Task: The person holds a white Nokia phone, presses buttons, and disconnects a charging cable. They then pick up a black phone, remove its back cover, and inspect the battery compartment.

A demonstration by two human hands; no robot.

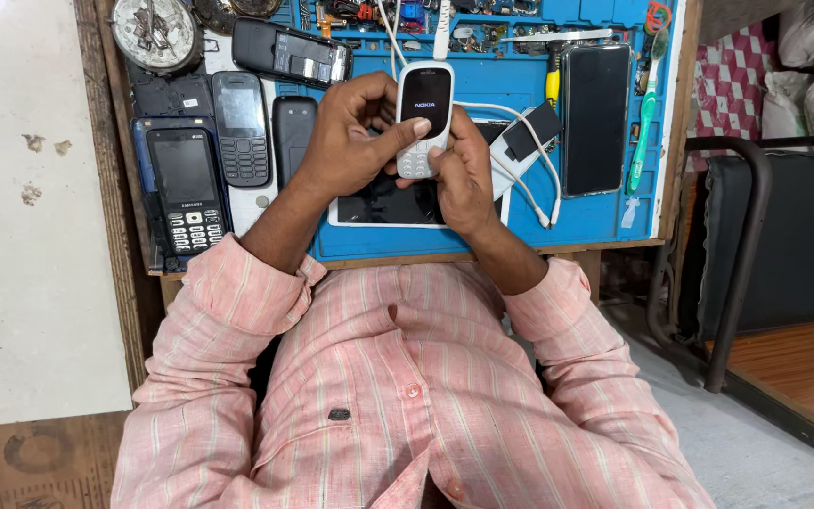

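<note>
Both my hands hold a small white keypad phone [424,104] above the blue work mat [605,217]. Its screen is lit and a white cable [529,170] is plugged into its top end. My left hand [350,137] grips the phone's left side, thumb across the keypad. Wrapped around the lower right side, my right hand [463,174] has its thumb on the keys. Under my hands lies a white-edged tablet [379,207], face up.
Left of my hands lie several dark keypad phones [186,188] and phone shells [291,55]. A black smartphone [595,118] and a green toothbrush [645,113] lie at the right. A round tin of parts [155,33] and tools sit along the back. A dark chair [784,236] stands to the right.
</note>
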